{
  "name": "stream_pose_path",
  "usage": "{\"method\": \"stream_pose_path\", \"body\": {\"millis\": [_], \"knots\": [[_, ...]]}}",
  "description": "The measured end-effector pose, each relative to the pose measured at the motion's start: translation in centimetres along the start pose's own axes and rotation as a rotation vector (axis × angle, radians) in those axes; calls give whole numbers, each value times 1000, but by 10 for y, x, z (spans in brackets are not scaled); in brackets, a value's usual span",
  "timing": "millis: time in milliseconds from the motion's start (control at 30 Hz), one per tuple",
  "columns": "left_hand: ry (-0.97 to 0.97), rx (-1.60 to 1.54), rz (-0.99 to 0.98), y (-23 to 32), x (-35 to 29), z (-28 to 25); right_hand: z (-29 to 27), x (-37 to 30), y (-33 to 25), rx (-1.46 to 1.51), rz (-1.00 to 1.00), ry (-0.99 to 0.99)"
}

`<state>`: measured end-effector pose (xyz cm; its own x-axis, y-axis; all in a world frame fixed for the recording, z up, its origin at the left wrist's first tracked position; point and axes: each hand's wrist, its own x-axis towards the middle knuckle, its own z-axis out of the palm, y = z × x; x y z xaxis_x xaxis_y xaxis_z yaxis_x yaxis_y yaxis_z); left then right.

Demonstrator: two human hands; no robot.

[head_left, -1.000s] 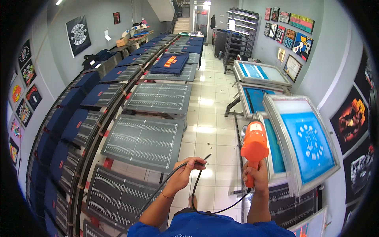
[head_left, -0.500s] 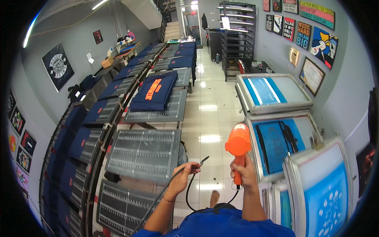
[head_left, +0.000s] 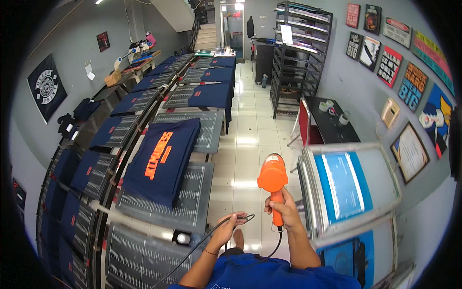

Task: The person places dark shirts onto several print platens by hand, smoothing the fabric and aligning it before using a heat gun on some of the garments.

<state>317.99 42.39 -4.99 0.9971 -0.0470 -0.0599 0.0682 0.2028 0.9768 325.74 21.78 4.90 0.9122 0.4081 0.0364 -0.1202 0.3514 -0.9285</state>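
Observation:
My right hand [head_left: 286,210] is wrapped round the handle of an orange heat gun [head_left: 273,174], held upright over the aisle. A black cord [head_left: 277,246] runs down from the handle's base. To the left, my left hand [head_left: 228,230] grips a black cable [head_left: 188,255] between thumb and fingers; a short loop sticks out past the fingertips. The rest of that cable slants down to the lower left. Ahead of my left hand, a folded pile of navy shirts [head_left: 182,156] with orange lettering lies across two dark ruled print boards [head_left: 197,178].
Rows of boards with navy shirts [head_left: 208,96] line the left side. On the right, framed printing screens [head_left: 380,185] lie stacked near my right arm. Beyond them stand a black desk [head_left: 332,126], a red chair [head_left: 303,123] and a tall black rack [head_left: 294,62]. A tiled aisle [head_left: 245,156] runs between.
My view has advanced along the aisle, so the shirt pile and the screens are nearer. Both hands keep their holds; the heat gun sits slightly further left and lower in view.

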Motion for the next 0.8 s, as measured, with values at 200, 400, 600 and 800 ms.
{"method": "stream_pose_path", "body": {"millis": [200, 400, 600, 800], "knots": [[-218, -122, 69, 70, 241, -12, -84, 216, 21, -152, -172, 89], [-246, -206, 112, 90, 468, -42, -139, 430, 26, -195, -159, -16], [-7, -332, 27, 84, 622, -105, -157, 649, 21, -407, -72, -168], [371, -291, -8, 57, 694, -183, -135, 825, 45, -122, 136, -514]]}}
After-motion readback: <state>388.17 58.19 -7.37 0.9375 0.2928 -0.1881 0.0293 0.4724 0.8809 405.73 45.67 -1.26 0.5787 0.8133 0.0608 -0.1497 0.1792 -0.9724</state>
